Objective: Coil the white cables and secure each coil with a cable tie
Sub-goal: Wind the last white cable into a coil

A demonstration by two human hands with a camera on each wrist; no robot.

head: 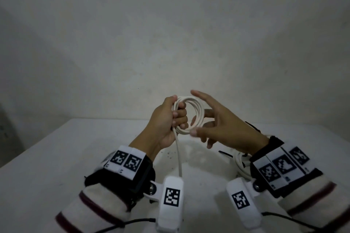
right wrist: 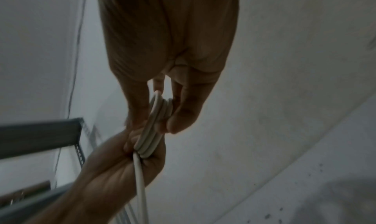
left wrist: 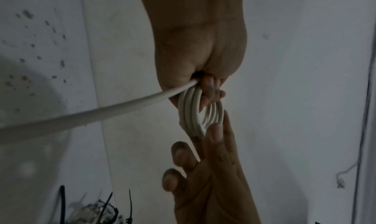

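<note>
A white cable coil [head: 189,115] of several loops is held up above the table. My left hand [head: 177,117] grips its left side, fingers curled through the loops. A loose tail [head: 179,157] hangs from that fist toward me. My right hand [head: 203,123] meets the coil's right side: the thumb presses its lower edge and the fingers lie behind it, index stretched upward. The right wrist view shows the coil [right wrist: 154,124] pinched between thumb and finger. Black cable ties [head: 225,154] lie on the table by my right wrist.
The white table [head: 56,157] stands against a plain wall. More white cable [head: 239,164] lies under my right wrist, and the left wrist view shows a pile of cables and black ties [left wrist: 105,211]. A grey metal shelf [right wrist: 40,134] stands to the left.
</note>
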